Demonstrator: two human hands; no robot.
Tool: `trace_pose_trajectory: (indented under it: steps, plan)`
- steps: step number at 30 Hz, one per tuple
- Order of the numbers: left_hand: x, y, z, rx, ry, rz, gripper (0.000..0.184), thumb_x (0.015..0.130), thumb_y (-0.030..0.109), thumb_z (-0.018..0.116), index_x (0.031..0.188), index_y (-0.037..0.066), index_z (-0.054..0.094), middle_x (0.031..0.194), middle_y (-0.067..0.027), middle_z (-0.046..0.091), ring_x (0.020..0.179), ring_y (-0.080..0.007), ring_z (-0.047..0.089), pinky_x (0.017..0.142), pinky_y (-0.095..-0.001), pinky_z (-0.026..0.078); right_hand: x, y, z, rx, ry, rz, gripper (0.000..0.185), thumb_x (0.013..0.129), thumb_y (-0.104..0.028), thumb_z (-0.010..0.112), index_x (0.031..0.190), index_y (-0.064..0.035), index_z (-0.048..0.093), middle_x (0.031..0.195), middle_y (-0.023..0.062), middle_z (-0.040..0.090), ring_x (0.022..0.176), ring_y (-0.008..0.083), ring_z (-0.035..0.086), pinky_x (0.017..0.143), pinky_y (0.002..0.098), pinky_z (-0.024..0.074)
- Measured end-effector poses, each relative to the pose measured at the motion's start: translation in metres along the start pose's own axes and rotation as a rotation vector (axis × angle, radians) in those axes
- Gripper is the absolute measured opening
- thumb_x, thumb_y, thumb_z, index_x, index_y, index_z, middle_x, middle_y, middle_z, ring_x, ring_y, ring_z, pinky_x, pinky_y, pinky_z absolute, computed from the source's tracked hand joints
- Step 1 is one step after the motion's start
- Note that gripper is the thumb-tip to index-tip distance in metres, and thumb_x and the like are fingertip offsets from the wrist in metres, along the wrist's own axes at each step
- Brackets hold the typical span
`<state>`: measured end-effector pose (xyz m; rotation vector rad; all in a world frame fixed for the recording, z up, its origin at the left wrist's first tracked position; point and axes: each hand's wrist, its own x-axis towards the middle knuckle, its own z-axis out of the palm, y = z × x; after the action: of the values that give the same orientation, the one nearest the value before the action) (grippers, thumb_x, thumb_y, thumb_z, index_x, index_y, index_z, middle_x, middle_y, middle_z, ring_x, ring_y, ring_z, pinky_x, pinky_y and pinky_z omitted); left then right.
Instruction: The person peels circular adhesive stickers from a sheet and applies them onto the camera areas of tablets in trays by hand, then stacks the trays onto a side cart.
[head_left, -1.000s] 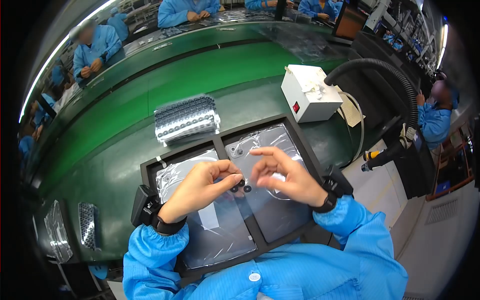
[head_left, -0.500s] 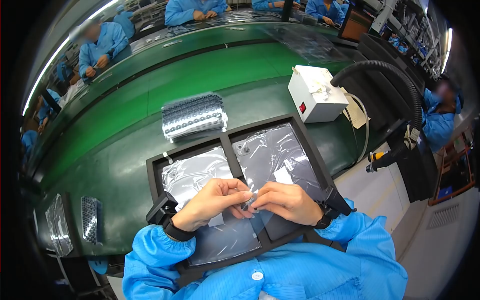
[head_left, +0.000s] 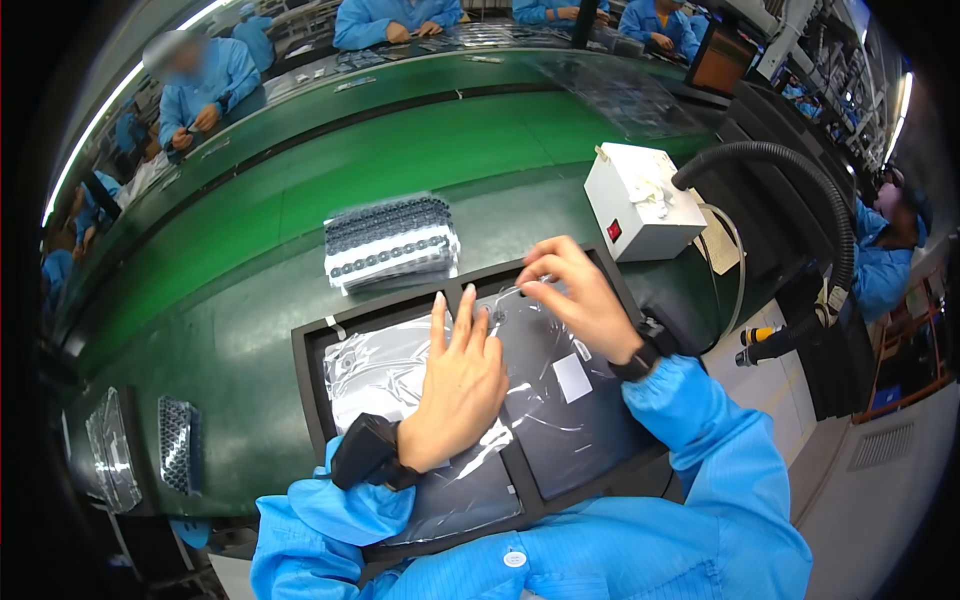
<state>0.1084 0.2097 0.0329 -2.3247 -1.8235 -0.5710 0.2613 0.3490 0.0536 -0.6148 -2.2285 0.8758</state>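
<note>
A black foam tray (head_left: 313, 395) with two compartments lies in front of me. In its right compartment is a dark, tablet-like flat panel (head_left: 590, 440) wrapped in clear film, with a round camera-like spot near its top and a white label (head_left: 572, 380) on it. A similar film-wrapped panel (head_left: 375, 375) lies in the left compartment, partly covered by my left hand (head_left: 462, 385). That hand is open, fingers stretched over the tray's divider and the right panel's edge. My right hand (head_left: 575, 300) hovers at the right panel's upper part, fingers bent and apart, with nothing visible in them.
Beyond the tray lies a stack of clear strips with round dark pieces (head_left: 390, 245). A white box with a red switch (head_left: 640, 205) and a black hose (head_left: 790, 160) stand right. Bubble wrap (head_left: 178, 445) lies left. Co-workers in blue sit across the green belt (head_left: 420, 150).
My hands were together over the tray's middle, pinching something small. They have parted: the left now lies flat with fingers stretched, and the right has moved up toward the right panel's top.
</note>
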Motion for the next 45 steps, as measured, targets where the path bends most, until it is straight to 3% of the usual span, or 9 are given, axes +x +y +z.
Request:
trace_pose_trajectory:
  steps: [6, 22, 28, 35, 37, 38, 42, 44, 45]
  plan:
    - [-0.013, 0.013, 0.002, -0.168, 0.004, 0.043, 0.019, 0.082, 0.012, 0.063, 0.091, -0.003, 0.054, 0.125, -0.0275, 0.054, 0.136, -0.0403, 0.036, 0.113, -0.0618, 0.016, 0.013, 0.029, 0.045, -0.030, -0.097, -0.055, 0.009, 0.085, -0.012, 0.066, 0.089, -0.0038, 0.066, 0.110, 0.0083, 0.054, 0.112, 0.0271, 0.044, 0.099, 0.0376, 0.0352]
    - [-0.016, 0.016, 0.002, -0.205, -0.110, 0.101, 0.020, 0.085, 0.012, 0.061, 0.094, -0.004, 0.053, 0.133, -0.0324, 0.048, 0.132, -0.0392, 0.042, 0.113, -0.0525, 0.026, 0.006, 0.030, 0.049, -0.095, -0.050, -0.084, 0.009, 0.075, -0.009, 0.073, 0.083, -0.0079, 0.068, 0.114, 0.0077, 0.054, 0.114, 0.0291, 0.045, 0.098, 0.0397, 0.0361]
    - [-0.016, 0.015, -0.003, -0.227, -0.111, 0.110, 0.021, 0.085, 0.012, 0.062, 0.095, -0.004, 0.052, 0.132, -0.0310, 0.049, 0.131, -0.0389, 0.043, 0.112, -0.0519, 0.028, -0.008, 0.025, 0.040, -0.229, -0.114, -0.205, 0.025, 0.079, -0.005, 0.069, 0.103, -0.0098, 0.070, 0.129, 0.0100, 0.052, 0.121, 0.0322, 0.043, 0.101, 0.0415, 0.0391]
    - [-0.020, 0.004, -0.047, -0.608, -0.200, 0.048, 0.017, 0.087, 0.011, 0.063, 0.100, 0.000, 0.062, 0.106, -0.0152, 0.066, 0.110, -0.0319, 0.059, 0.098, -0.0432, 0.043, -0.016, 0.015, 0.035, -0.827, -0.206, -0.530, 0.047, 0.080, -0.011, 0.053, 0.126, -0.0022, 0.056, 0.139, 0.0106, 0.050, 0.130, 0.0260, 0.046, 0.101, 0.0432, 0.0382]
    - [-0.023, -0.010, -0.052, -0.880, -0.220, -0.122, 0.013, 0.088, 0.016, 0.063, 0.090, 0.003, 0.061, 0.077, -0.0108, 0.066, 0.078, -0.0285, 0.066, 0.073, -0.0381, 0.049, -0.011, 0.010, 0.029, -0.761, -0.253, -0.445, 0.045, 0.078, -0.006, 0.058, 0.122, -0.0094, 0.061, 0.137, 0.0101, 0.051, 0.131, 0.0276, 0.044, 0.102, 0.0432, 0.0375]
    - [-0.028, -0.015, -0.059, -1.002, -0.261, -0.257, 0.014, 0.090, 0.017, 0.062, 0.087, 0.003, 0.062, 0.076, -0.0088, 0.067, 0.074, -0.0206, 0.065, 0.064, -0.0333, 0.048, -0.007, 0.003, 0.022, -0.733, -0.279, -0.401, 0.044, 0.077, -0.004, 0.059, 0.120, -0.0117, 0.063, 0.137, 0.0101, 0.051, 0.132, 0.0284, 0.043, 0.102, 0.0430, 0.0376]
    - [-0.054, -0.032, -0.074, -1.132, -0.243, -0.488, 0.019, 0.095, 0.016, 0.061, 0.087, -0.001, 0.064, 0.080, -0.0035, 0.067, 0.078, -0.0097, 0.061, 0.071, -0.0264, 0.047, -0.013, -0.051, 0.022, -0.028, -0.153, -0.180, 0.033, 0.087, -0.009, 0.062, 0.121, -0.0101, 0.064, 0.121, 0.0118, 0.056, 0.117, 0.0305, 0.051, 0.094, 0.0396, 0.0431]
    - [-0.068, -0.036, -0.075, -1.054, -0.142, -0.526, 0.019, 0.095, 0.016, 0.061, 0.087, -0.001, 0.063, 0.077, -0.0007, 0.063, 0.075, -0.0076, 0.056, 0.069, -0.0249, 0.046, -0.029, -0.075, 0.036, 0.356, -0.264, -0.012, 0.046, 0.087, -0.008, 0.068, 0.131, -0.0077, 0.055, 0.098, 0.0090, 0.062, 0.091, 0.0193, 0.061, 0.082, 0.0328, 0.0486]
    - [-0.074, -0.036, -0.073, -1.039, -0.098, -0.526, 0.019, 0.095, 0.016, 0.061, 0.085, -0.001, 0.063, 0.076, 0.0011, 0.060, 0.075, -0.0060, 0.053, 0.069, -0.0243, 0.044, -0.037, -0.085, 0.045, 0.473, -0.317, 0.080, 0.050, 0.087, -0.007, 0.069, 0.134, -0.0075, 0.052, 0.097, 0.0072, 0.062, 0.090, 0.0161, 0.060, 0.083, 0.0312, 0.0477]
